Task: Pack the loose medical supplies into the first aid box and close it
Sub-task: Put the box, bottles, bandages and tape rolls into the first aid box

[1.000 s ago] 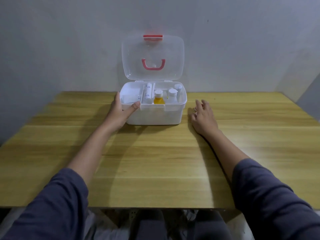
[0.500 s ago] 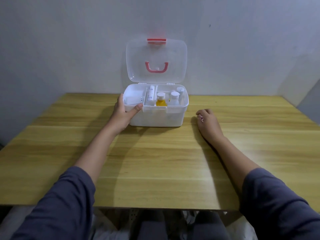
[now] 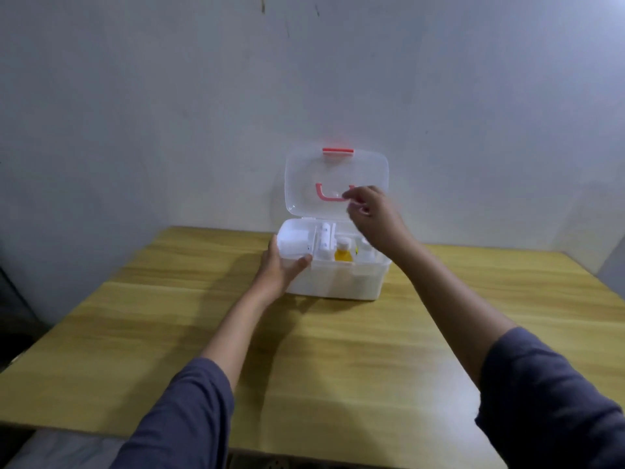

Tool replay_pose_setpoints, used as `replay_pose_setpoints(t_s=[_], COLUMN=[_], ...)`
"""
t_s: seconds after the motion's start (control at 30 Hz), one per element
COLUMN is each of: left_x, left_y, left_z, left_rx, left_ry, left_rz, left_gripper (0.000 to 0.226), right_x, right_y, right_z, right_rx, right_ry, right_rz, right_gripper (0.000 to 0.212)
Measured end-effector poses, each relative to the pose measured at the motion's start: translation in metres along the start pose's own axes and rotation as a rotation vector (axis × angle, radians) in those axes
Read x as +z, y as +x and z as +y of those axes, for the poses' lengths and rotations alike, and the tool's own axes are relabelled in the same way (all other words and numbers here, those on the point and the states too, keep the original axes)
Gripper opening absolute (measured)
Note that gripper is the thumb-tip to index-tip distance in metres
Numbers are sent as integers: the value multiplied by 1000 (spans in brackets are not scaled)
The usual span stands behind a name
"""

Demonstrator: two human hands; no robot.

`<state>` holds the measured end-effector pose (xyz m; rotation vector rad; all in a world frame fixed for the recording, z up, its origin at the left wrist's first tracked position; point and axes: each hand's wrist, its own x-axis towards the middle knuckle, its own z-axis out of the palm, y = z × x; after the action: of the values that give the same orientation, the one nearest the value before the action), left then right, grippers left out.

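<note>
First aid box stands at the far middle of the wooden surface, against the grey wall, its clear lid raised upright behind it. The left hand clasps the box's near left corner, thumb lying along the front rim and fingers wrapped round the left side, so its grip is closed on the box. The right hand is raised above the right half of the open box, in front of the lid, fingers curled loosely with the tips near the pink handle; blur makes it hard to tell whether they touch the lid, and nothing is seen held in that grip. Inside, a white tray fills the left compartment, a white tube lies along the divider, and a yellow bottle with a white cap stands right of it. A pink latch sits on the lid's top edge
</note>
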<state>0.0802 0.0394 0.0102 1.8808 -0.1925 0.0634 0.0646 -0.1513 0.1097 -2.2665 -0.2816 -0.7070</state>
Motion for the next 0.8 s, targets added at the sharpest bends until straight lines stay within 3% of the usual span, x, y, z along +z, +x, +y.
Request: replay_pose_setpoints(t_s=[0.13,0.27,0.63,0.73,0.8], left_x=[2,2,0,0,0], left_y=[-2,-3,1,1,1], left_z=[8,2,0,-1,-1], left_rx=[25,51,-51,-57,-65], left_ry=[1,-65,-5,1,5], left_rz=[30,30,-31,-29,-32], left_gripper=[117,112,125,123,124], right_x=[47,81,107,97,87], right_y=[21,33,54,56,57], right_z=[-17,-15,-2,-3,-5], right_rx=[-57,36,42,22,13], right_ry=[-151,-155,-241,-231,-209], right_rz=[-309,-461,-569,-534,-459], right_gripper=[30,37,38,38,25])
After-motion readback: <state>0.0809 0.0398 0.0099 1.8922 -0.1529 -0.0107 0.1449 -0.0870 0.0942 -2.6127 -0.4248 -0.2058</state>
